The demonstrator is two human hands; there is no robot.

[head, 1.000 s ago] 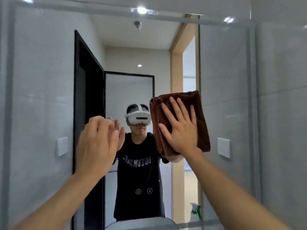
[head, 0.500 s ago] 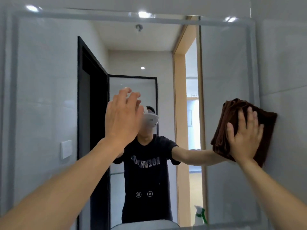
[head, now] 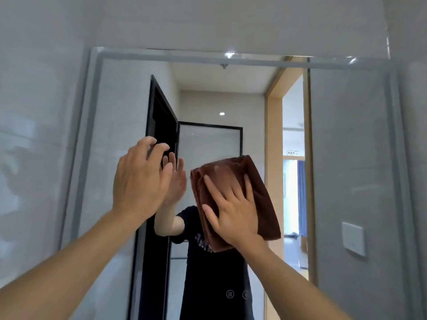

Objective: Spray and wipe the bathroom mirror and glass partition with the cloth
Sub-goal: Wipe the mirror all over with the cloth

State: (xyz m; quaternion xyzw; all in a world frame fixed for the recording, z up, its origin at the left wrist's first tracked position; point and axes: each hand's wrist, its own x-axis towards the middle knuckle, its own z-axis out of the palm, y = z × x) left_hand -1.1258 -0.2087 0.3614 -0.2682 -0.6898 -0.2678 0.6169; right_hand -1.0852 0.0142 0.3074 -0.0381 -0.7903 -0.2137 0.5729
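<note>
Folded brown cloth (head: 235, 199) slid from right edge back to frame middle. Right hand (head: 233, 218) presses it flat on big wall mirror (head: 346, 158); left hand (head: 141, 179) open, empty. Wiping step; next, rub upper glass.

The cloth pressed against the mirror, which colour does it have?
The cloth is dark reddish brown, plain, as the head view shows.

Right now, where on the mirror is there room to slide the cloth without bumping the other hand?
Free glass lies right of the cloth, out to the mirror frame, and above both hands up to its top edge. It is crowded on the left: the left hand hovers close beside the right hand pressing the cloth.
</note>
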